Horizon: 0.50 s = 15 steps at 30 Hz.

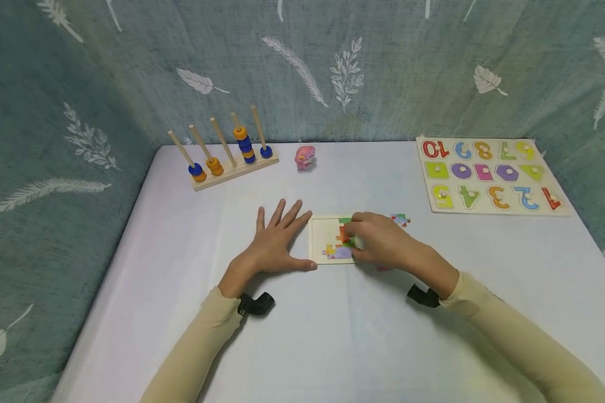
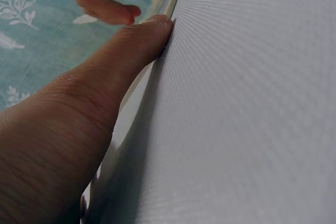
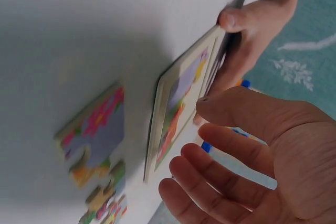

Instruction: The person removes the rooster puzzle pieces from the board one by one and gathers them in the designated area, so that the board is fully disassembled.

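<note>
A small wooden jigsaw tray lies flat on the table, part filled with joined pieces in orange, green, yellow and lilac. My left hand is spread flat at the tray's left side, its thumb and a fingertip touching the edge. Over the tray's right half hovers my right hand, hiding that part in the head view. In the right wrist view its fingers are loosely bent and apart from the thumb, with nothing seen between them. Loose puzzle pieces lie beside the tray there.
A wooden peg abacus with blue and orange beads stands at the back left. Right of it sits a small pink toy figure. A number and shape board lies at the back right. Leaf-patterned cloth borders the table.
</note>
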### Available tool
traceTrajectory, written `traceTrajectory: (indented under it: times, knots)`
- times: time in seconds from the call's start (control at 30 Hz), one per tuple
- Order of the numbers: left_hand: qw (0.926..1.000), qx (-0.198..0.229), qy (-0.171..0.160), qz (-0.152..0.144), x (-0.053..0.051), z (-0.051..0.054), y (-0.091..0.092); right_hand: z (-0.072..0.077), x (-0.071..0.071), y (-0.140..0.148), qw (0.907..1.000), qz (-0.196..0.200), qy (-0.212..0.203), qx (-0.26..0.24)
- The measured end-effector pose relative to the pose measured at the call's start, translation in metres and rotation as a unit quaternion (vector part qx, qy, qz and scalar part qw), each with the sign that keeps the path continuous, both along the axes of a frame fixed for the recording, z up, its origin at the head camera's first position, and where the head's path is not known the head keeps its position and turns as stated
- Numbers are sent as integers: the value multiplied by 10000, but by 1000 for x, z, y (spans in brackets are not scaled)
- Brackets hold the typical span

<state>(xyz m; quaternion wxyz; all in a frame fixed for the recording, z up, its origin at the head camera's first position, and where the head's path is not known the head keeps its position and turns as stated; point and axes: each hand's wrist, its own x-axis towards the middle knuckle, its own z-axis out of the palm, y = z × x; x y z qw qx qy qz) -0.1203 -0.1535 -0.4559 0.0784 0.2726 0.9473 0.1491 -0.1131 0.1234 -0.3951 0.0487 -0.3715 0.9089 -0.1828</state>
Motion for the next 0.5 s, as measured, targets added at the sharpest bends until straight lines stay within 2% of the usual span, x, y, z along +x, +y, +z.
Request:
traceTrajectory:
  times: [0.27, 0.5]
  knots:
    - [10000, -69, -6, 43, 1, 2, -2, -5, 0, -16, 9992, 387, -6, -114]
    - [10000, -24, 23, -22, 1, 1, 0, -8, 3, -24, 9988, 476, 34, -131]
